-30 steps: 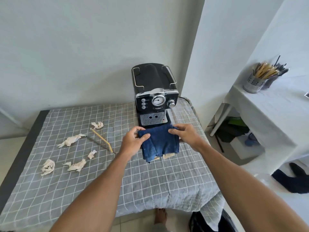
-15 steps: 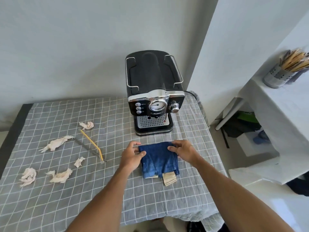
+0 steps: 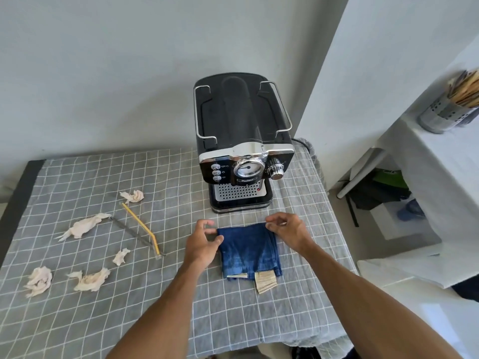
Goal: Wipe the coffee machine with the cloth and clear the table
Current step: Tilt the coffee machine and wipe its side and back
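Note:
A folded blue cloth (image 3: 248, 251) lies flat on the grey checked tablecloth (image 3: 155, 307), just in front of the black and chrome coffee machine (image 3: 241, 130). My left hand (image 3: 201, 246) pinches the cloth's far left corner, thumb on the fabric. My right hand (image 3: 287, 230) pinches its far right corner with thumb and fingertip. Beige tags (image 3: 264, 281) stick out from the cloth's near edge. Several crumpled tissues, such as one long tissue (image 3: 83, 226), lie on the left half of the table with a yellow straw (image 3: 141, 225) and a grey straw (image 3: 134, 235).
A white side table (image 3: 440, 177) stands to the right with a metal utensil holder (image 3: 443, 112) on top and dark things stored underneath. A gap of floor separates the two tables. The wall is close behind the coffee machine.
Both hands have lowered the blue cloth from in front of the machine's drip tray onto the table, where it now lies flat. The view has moved closer to the table.

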{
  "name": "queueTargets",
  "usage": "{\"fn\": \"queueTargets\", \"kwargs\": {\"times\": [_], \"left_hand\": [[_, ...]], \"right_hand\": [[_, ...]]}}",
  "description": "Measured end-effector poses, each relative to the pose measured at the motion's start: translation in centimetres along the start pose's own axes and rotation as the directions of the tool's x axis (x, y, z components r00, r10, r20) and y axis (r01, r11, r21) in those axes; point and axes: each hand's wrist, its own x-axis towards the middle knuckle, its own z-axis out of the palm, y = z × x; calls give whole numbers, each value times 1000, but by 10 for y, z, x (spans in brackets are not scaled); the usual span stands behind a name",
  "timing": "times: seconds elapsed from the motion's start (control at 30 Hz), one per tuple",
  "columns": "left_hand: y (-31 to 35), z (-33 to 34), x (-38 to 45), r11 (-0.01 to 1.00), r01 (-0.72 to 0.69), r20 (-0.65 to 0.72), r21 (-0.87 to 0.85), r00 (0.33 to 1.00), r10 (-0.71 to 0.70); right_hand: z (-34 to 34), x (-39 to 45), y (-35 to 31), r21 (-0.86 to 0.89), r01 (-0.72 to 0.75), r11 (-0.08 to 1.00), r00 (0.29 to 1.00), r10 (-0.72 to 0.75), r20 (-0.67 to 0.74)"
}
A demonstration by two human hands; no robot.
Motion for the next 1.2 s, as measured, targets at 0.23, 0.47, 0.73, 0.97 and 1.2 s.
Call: {"fn": "queueTargets", "kwargs": {"times": [0.23, 0.47, 0.73, 0.97, 1.2], "left_hand": [[15, -34, -21, 996, -87, -43, -35, 995, 85], [86, -87, -54, 923, -371, -190, -102, 918, 348], [178, -134, -69, 809, -586, -358, -35, 764, 538], [225, -146, -18, 841, -535, -256, 72, 805, 534], [234, -143, 34, 932, -349, -260, 97, 895, 362]], "right_hand": [[-10, -37, -27, 22, 145, 989, 989, -144, -29], [-37, -96, -98, -105, 356, 928, 920, -368, -137], [-77, -119, -183, -213, 544, 811, 771, -584, -253], [-100, -68, -230, -270, 589, 761, 719, -647, -254], [-109, 18, -245, -325, 497, 805, 767, -583, -269]]}}
